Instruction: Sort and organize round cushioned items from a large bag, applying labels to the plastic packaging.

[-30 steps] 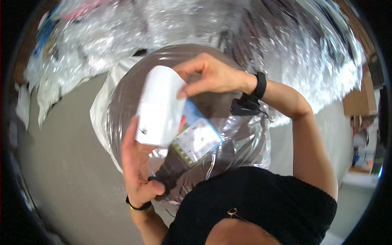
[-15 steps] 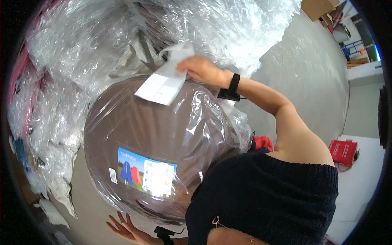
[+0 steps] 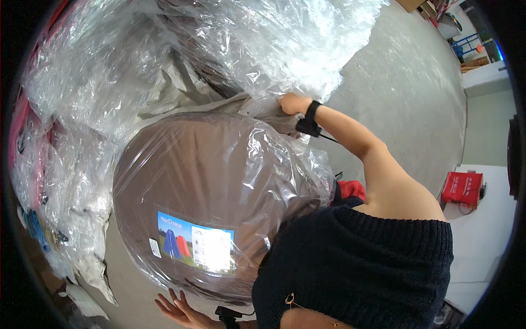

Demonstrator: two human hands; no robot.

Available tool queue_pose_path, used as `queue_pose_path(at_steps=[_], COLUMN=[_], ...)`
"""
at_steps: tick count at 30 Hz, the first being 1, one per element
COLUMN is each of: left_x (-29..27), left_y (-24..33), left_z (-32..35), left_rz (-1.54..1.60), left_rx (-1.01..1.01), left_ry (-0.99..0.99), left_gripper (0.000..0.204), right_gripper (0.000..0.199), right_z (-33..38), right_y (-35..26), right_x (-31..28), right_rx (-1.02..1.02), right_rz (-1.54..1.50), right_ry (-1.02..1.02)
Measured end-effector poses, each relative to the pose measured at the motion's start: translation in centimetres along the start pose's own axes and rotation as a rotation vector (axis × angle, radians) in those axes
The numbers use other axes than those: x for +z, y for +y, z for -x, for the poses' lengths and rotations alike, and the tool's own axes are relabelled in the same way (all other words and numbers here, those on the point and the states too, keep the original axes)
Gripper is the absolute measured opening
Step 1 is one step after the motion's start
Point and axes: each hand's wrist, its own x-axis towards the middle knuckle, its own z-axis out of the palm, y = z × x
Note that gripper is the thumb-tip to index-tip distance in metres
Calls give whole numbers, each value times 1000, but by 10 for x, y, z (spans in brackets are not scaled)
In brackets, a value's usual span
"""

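A large round flat brown item (image 3: 186, 175), wrapped in clear plastic, stands in front of me. On its face are a colour label (image 3: 194, 241) picturing a blue and a red tent and a small white sticker (image 3: 155, 248). Past its far right edge, my right hand (image 3: 295, 103) is closed, with a black strap on the wrist. A whitish sheet (image 3: 260, 107) shows at its fingers, mostly hidden among plastic and pale cloth. My left hand (image 3: 183, 311) is open by the item's near edge, fingers spread, holding nothing.
Heaps of clear plastic-wrapped goods (image 3: 82, 98) fill the far side and left. Pale sacking (image 3: 170, 90) lies against the round item. Grey floor (image 3: 405, 88) stretches to the right, with a red bag (image 3: 463, 187) by the white wall and a cardboard box (image 3: 411, 4) beyond.
My right hand has carried the white sheet off the round item's face, rightward beyond its edge. The sheet now mostly drops out of sight. My left hand stays open.
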Motion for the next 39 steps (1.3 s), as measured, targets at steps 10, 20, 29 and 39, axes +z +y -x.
queue_pose_path(at_steps=[10, 20, 29, 39], left_x=[-20, -66, -126, -133], left_y=[-24, -108, -443, -265], left_z=[8, 35, 48, -69], left_rz=[41, -9, -753, -55], left_rx=[-78, -371, -1399, -613], left_ry=[44, 143, -577, -424], left_gripper=[62, 54, 71, 66], right_gripper=[25, 35, 44, 27], right_z=[-11, 48, 179, 168], right_y=[0, -41, -155, -172], right_x=[9, -86, -74, -107], right_rx=[-113, -44, 136, -237], right_rz=[166, -91, -1511, -1585], right_ry=[-280, -75, -101, 145])
